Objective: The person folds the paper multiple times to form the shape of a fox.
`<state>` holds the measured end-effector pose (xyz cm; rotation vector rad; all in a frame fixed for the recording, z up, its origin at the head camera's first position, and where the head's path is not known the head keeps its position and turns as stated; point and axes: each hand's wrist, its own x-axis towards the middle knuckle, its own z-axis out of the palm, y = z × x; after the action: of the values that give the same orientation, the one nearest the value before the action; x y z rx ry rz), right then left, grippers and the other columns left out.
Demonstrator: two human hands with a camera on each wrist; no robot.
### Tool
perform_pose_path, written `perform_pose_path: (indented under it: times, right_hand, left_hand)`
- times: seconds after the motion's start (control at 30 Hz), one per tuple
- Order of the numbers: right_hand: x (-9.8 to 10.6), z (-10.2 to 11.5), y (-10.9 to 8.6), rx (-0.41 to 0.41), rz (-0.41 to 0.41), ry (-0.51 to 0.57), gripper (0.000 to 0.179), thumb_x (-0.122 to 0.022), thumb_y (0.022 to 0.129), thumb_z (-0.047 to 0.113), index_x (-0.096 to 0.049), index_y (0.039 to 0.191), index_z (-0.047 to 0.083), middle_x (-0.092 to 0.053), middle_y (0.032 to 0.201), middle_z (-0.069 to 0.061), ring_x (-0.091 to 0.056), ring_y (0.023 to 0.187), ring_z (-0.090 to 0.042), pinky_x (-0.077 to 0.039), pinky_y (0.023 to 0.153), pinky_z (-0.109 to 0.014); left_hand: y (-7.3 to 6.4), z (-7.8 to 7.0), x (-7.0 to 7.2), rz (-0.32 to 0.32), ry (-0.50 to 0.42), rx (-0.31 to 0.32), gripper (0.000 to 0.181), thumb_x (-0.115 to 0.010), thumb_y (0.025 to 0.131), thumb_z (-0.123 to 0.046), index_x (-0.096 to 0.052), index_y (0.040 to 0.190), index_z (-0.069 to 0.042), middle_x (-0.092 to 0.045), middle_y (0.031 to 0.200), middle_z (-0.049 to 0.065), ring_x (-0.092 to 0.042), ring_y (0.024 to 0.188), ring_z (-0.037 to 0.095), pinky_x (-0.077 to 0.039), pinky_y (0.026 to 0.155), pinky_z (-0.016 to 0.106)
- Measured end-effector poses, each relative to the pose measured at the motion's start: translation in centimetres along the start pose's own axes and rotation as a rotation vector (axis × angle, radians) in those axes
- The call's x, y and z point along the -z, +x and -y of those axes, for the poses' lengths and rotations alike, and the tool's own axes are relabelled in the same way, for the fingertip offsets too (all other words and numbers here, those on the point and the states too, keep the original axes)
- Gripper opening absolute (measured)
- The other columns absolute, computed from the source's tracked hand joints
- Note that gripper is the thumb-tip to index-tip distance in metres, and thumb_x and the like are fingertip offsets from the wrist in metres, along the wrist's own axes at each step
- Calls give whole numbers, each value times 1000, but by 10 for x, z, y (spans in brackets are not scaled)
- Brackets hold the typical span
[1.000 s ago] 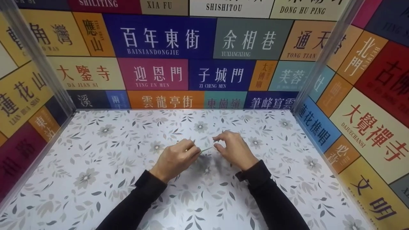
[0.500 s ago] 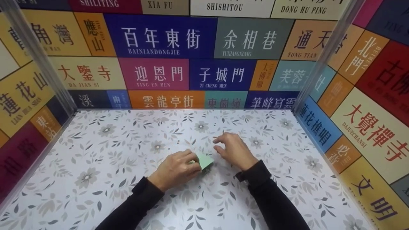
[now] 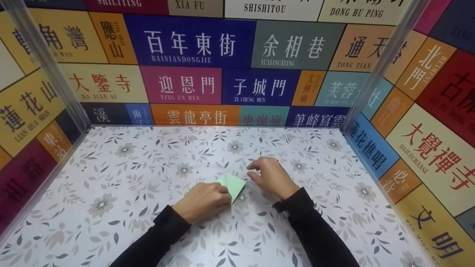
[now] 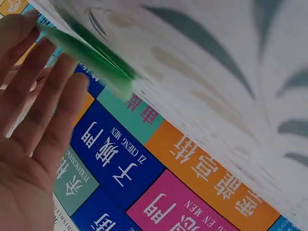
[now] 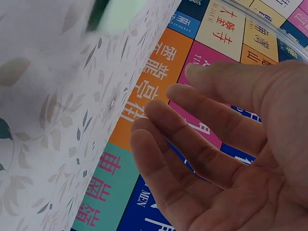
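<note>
A small folded piece of light green paper is near the middle of the table, its flat face turned up toward the head camera. My left hand pinches its left edge. In the left wrist view, thumb and forefinger meet on the corner of the green paper, and the other fingers stretch out loosely. Just right of the paper, apart from it, my right hand hovers with nothing in it. Its fingers look loosely bent in the right wrist view, where the paper appears blurred at the top.
A white tabletop with a grey floral print lies under both hands. Walls of coloured panels with Chinese lettering enclose it: a back wall, a left wall and a right wall. Clear strips run along the corners.
My left hand has come down and slightly nearer, turning the green paper from edge-on to face-up. The right hand stays almost in place.
</note>
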<state>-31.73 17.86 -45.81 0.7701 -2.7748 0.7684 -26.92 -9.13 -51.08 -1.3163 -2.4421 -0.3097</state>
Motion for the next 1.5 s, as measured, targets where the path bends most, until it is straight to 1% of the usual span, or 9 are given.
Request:
perform_pose_path:
  times: [0.23,0.57,0.73,0.9,1.0,1.1,1.3,1.4,1.5]
  right_hand:
    - [-4,2,2,-30,42,37,17,-84,103,7,-89,117,0,-89,118,-18,-86,112,-39,-71,104,-54]
    - [-11,4,-1,-37,83,46,18,-85,103,9,-89,118,1,-89,117,-16,-86,112,-36,-70,104,-54]
    - [-13,7,-2,-58,80,66,16,-85,103,10,-89,117,2,-89,117,-14,-85,114,-35,-70,105,-55]
    - [-15,8,-2,-53,83,71,15,-85,103,9,-90,115,3,-89,115,-14,-85,112,-35,-70,104,-54]
    - [-16,9,-2,-43,91,72,16,-86,102,8,-90,116,3,-89,114,-14,-85,110,-34,-71,101,-53]
    - [-18,10,-2,-30,96,69,17,-87,101,7,-90,116,2,-88,113,-15,-84,107,-33,-71,98,-52]
    - [-24,11,-2,-22,108,105,17,-87,99,6,-90,116,2,-88,112,-15,-84,105,-32,-71,98,-52]
    - [-27,11,-2,-17,127,122,17,-87,99,5,-90,115,2,-87,112,-14,-83,105,-30,-71,99,-51]
    - [-31,11,-3,-9,138,117,16,-88,97,6,-90,113,4,-85,108,-11,-81,102,-27,-70,99,-50]
  left_hand:
    - [-2,3,2,81,-68,37,7,-89,102,-17,-91,108,-20,-87,106,-3,-81,92,16,-71,83,33]
    - [-2,6,5,111,-100,59,7,-85,107,-22,-90,111,-22,-90,114,-4,-84,101,16,-72,91,33]
    - [-2,5,6,104,-124,94,7,-83,109,-24,-89,111,-23,-89,116,-3,-84,102,16,-72,91,34]
    - [-1,8,7,39,-128,117,6,-88,105,-26,-90,110,-22,-89,116,-1,-84,103,18,-73,92,36]
    - [-1,10,10,-4,-140,177,7,-91,102,-24,-91,109,-21,-87,114,-1,-83,104,19,-73,91,38]
    - [-2,12,13,-44,-156,263,7,-92,100,-21,-91,107,-19,-85,109,-1,-83,103,22,-72,89,41]
    - [-3,13,14,-118,-217,449,5,-94,97,-13,-89,99,-14,-81,95,4,-81,89,25,-69,78,38]
    - [-2,11,13,-113,-259,536,5,-94,95,-13,-89,97,-14,-81,92,4,-78,82,21,-66,74,34]
    - [-1,11,11,-88,-280,582,8,-95,93,-14,-89,98,-13,-80,92,6,-72,80,16,-65,74,34]
